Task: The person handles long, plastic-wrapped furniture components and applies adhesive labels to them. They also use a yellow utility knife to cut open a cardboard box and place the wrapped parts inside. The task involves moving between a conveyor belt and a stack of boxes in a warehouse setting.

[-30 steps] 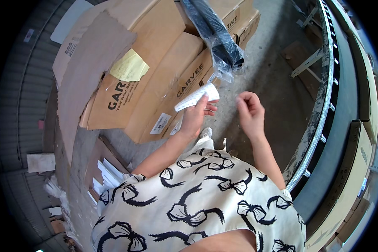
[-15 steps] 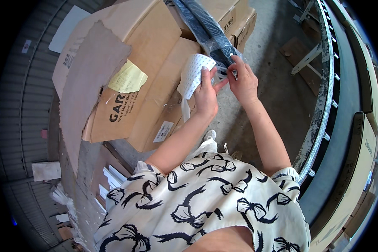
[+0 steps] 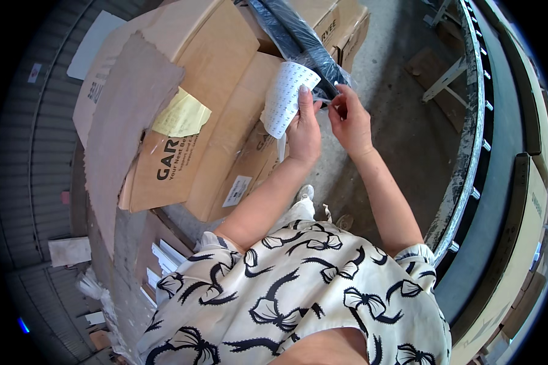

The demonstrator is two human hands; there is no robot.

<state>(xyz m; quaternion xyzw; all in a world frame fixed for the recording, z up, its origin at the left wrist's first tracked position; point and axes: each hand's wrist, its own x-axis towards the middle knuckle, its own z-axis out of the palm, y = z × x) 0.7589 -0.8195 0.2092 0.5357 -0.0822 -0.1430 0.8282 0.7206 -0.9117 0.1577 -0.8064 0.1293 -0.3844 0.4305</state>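
My left hand (image 3: 304,134) is closed on a curled sheet of white labels (image 3: 286,100) printed with rows of small marks, the thumb lying on its face. A strip of pale backing hangs below the sheet. Just right of it, my right hand (image 3: 353,125) has its thumb and fingertips drawn together in a pinch; what lies between them is too small to make out. Beyond the fingertips are long black parts in clear plastic wrap (image 3: 304,45), partly hidden behind the label sheet and close to both hands.
Large cardboard boxes (image 3: 216,91) lean at the left, with a torn cardboard flap (image 3: 125,115) and a crumpled yellow paper (image 3: 181,115) on them. A curved conveyor (image 3: 496,182) carrying long boxes (image 3: 514,243) runs along the right. Concrete floor (image 3: 383,55) lies between.
The label sheet has risen slightly and turned, so more of its printed face shows. My left hand moved with it; my right hand shifted slightly, its fingertips still pinched beside the sheet.
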